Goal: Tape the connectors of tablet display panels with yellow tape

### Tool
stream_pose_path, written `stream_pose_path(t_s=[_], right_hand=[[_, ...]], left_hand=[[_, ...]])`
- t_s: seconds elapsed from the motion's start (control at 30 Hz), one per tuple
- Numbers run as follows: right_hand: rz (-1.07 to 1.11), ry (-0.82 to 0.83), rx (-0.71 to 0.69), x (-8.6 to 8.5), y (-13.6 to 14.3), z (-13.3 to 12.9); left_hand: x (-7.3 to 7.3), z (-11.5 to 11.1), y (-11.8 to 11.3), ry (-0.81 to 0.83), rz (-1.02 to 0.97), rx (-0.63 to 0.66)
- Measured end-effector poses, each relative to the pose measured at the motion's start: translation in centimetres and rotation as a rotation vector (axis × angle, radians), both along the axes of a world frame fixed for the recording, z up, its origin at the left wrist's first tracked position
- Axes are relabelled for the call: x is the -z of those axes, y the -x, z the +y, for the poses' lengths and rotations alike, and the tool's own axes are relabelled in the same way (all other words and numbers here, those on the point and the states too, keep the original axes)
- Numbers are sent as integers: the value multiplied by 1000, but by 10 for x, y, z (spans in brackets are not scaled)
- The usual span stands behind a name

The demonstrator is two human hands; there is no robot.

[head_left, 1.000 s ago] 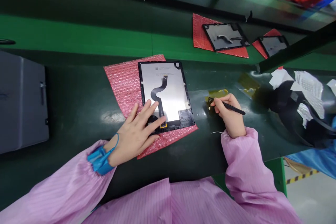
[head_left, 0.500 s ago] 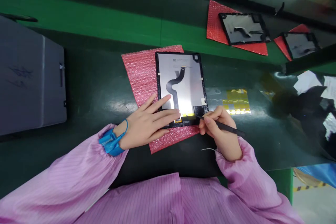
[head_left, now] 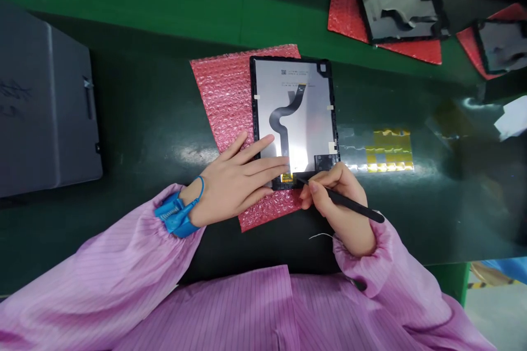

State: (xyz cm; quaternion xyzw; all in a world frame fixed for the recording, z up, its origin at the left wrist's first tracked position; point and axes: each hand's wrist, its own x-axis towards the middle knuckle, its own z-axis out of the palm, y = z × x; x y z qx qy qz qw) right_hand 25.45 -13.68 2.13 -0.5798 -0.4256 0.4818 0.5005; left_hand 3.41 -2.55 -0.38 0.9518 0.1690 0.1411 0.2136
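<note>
A tablet screen panel [head_left: 308,126] with a black frame and silver back lies on a sheet of pink bubble wrap [head_left: 222,98]. A curved dark flex cable [head_left: 278,118] runs down its back to a small gold connector [head_left: 287,177] at the lower edge. My left hand [head_left: 239,181] rests with fingers spread over the panel's lower left, the fingertips by the cable's lower end. Black tweezers [head_left: 354,204] are gripped in my right hand [head_left: 337,192], their tip at the panel's lower edge just right of the connector. A blue wrist strap [head_left: 177,216] circles my left wrist.
Yellow tape pieces [head_left: 389,151] lie on a clear sheet right of the panel. A grey case [head_left: 45,104] stands at the left. Two similar panels [head_left: 401,8] rest on red bubble wrap at the back right, the farther one [head_left: 504,44] partly cut off.
The tweezers' tip has moved left along the panel's lower edge, toward the gold connector. My left hand stays spread on the panel. The camera view has shifted.
</note>
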Motion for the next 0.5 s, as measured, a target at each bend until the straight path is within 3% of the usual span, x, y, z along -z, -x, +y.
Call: stream_pose_path(t_s=[0.07, 0.23, 0.5], right_hand=[[-6, 20, 35, -1, 3, 1], [-48, -65, -119, 3, -3, 3], [-114, 1, -71, -2, -4, 2]], left_hand=[[0, 0, -1, 18, 7, -11], [0, 1, -2, 78, -12, -30], [-3, 1, -1, 14, 24, -14]])
